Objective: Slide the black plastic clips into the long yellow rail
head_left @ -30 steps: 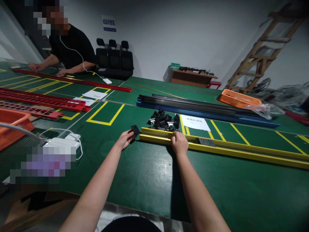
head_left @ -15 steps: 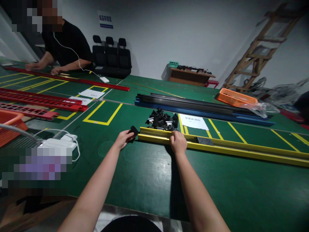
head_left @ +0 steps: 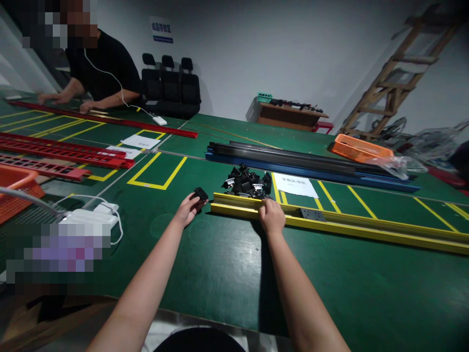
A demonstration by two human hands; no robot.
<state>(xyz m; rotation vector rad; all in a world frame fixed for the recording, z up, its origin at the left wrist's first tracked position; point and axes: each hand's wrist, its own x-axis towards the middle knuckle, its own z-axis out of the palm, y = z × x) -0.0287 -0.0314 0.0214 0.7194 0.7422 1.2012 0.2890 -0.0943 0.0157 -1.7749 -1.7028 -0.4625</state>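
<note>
The right hand (head_left: 272, 217) and left hand (head_left: 188, 209) stand well apart over the green table (head_left: 366, 293). A long yellow rail (head_left: 351, 233) lies across it, the right hand clamped on it near its left end. Behind that end sits a heap of black parts (head_left: 246, 182). The wall sign (head_left: 161, 29) reads 成品存放区. On the paper sheet (head_left: 295, 186), 模块 is legible, the first character unclear. A dark slotted plate (head_left: 311, 214) sits in the rail's channel. The left fingertips pinch a black module (head_left: 200, 193) just beside the rail.
</note>
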